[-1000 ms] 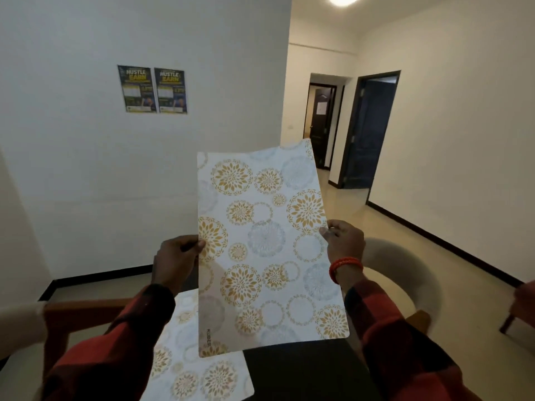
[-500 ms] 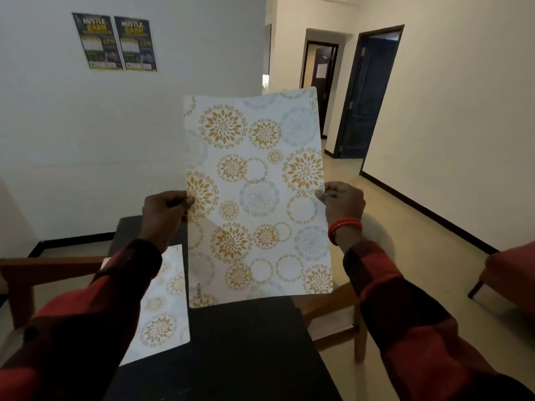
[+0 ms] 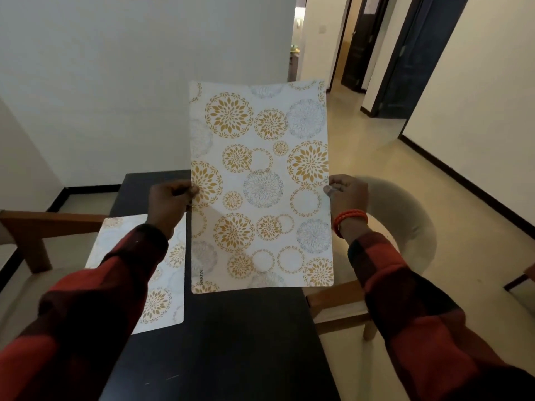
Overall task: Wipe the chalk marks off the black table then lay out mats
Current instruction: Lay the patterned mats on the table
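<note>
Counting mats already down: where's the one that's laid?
In the head view, the laid mat lies flat on the black table's left side, partly behind the left sleeve.

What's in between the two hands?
The flowery mat, held up in the air. The left hand pinches one side edge and the right hand pinches the other, seen from the head camera.

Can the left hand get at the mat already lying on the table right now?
Probably not yet. The left hand pinches the left edge of the raised mat, and the right hand holds the other edge. The flat mat lies right under the left forearm, nothing blocking it, so releasing should free the way.
</note>
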